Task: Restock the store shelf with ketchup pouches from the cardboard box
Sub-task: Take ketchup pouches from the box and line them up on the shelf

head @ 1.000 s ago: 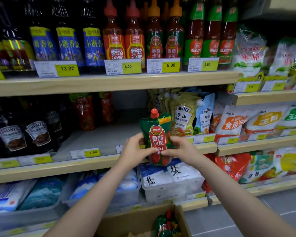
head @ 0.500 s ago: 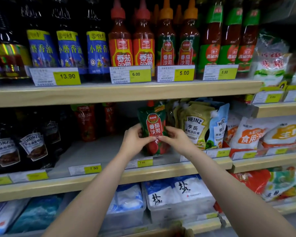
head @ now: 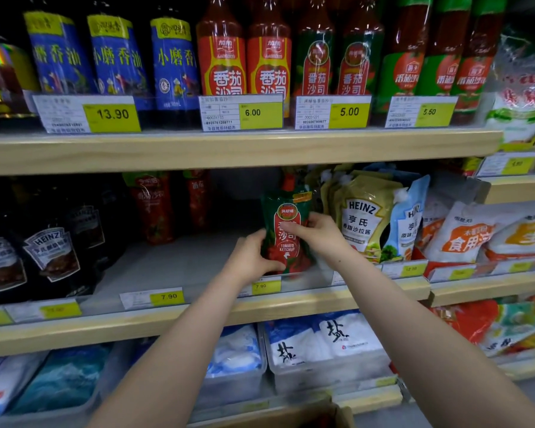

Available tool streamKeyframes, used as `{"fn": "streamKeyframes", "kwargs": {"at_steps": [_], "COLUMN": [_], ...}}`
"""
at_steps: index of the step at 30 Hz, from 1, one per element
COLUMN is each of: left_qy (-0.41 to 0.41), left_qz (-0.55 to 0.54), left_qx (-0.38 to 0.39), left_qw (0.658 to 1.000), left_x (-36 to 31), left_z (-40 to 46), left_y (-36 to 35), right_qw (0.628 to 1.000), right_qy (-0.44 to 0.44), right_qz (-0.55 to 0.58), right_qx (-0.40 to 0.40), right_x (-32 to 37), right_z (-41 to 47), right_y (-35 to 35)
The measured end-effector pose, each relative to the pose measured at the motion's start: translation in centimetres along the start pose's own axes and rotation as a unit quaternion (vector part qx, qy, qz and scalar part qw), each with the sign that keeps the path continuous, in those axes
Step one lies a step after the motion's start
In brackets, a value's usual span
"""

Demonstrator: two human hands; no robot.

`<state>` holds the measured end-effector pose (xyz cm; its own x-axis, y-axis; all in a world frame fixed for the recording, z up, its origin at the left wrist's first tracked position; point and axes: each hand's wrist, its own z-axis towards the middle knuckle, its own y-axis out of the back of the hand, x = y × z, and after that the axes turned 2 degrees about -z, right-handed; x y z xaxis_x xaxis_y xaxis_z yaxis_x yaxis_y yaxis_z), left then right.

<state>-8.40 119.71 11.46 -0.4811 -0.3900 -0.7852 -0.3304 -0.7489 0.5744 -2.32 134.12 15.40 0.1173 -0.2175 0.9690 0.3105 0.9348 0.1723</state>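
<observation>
1. We see the ketchup pouch [head: 286,233] standing upright on the middle shelf [head: 179,267], near its front edge, with its green-and-red face toward us and the words "TOMATO KETCHUP" legible.
2. The left hand [head: 250,257] grips the pouch at its lower left edge, thumb on the front face and fingers wrapped around the side.
3. The right hand [head: 317,234] grips the pouch from the right, its fingers [head: 291,227] laid across the middle of the label.
4. Whether the base of the pouch rests on the shelf we cannot tell; the clear front rail and the left hand cover it.
5. Just right of the pouch stand the Heinz pouches [head: 365,217], a yellowish row and a pale blue one, close to the right hand.
6. Left of the pouch the shelf floor is bare back to two red bottles [head: 155,208] at the rear; dark Heinz bottles [head: 51,251] fill the far left.
7. A yellow price tag [head: 265,285] reading 7.90 sits on the rail directly below the pouch; a second 7.90 tag [head: 167,296] lies further left.
8. On the upper shelf [head: 229,149] we see blue-labelled bottles [head: 115,57] and red sauce bottles [head: 244,57], with tags of 13.90, 6.00, 5.00 and 5.50.
9. Below, clear bins [head: 328,375] hold white and blue bags.
10. A corner of the cardboard box [head: 337,412] shows at the bottom edge, between the forearms.
</observation>
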Motion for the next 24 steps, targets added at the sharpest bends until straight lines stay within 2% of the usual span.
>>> {"fn": "streamKeyframes", "kwargs": {"at_steps": [4,8,11,13,19,24], "left_qy": [-0.008,-0.049,-0.117,-0.127,-0.103,-0.107], "left_qz": [0.001,0.009,0.078,0.105,0.245,0.344], "left_qx": [0.004,-0.066,-0.008,0.035,0.115,0.134], "left_qw": [1.000,0.997,0.990,0.986,0.957,0.923], "left_x": [-0.5,0.3,0.8,0.6,0.9,1.1], "left_z": [-0.5,-2.6,-3.7,-3.7,-1.1,2.3], "left_y": [0.1,1.0,1.9,2.2,3.3,3.5], "right_qw": [1.000,0.989,0.961,0.937,0.923,0.919], "right_qy": [-0.014,0.052,0.094,0.095,0.067,0.042], "right_qz": [-0.006,-0.124,-0.261,-0.336,-0.378,-0.389], "right_qx": [-0.018,-0.064,-0.001,0.021,0.023,0.035], "right_x": [0.3,-1.0,-2.7,-3.1,-3.0,-3.4], "right_z": [-0.6,-3.5,-5.5,-5.4,-2.9,0.7], "right_y": [-0.1,1.0,1.6,1.4,1.0,0.1]}}
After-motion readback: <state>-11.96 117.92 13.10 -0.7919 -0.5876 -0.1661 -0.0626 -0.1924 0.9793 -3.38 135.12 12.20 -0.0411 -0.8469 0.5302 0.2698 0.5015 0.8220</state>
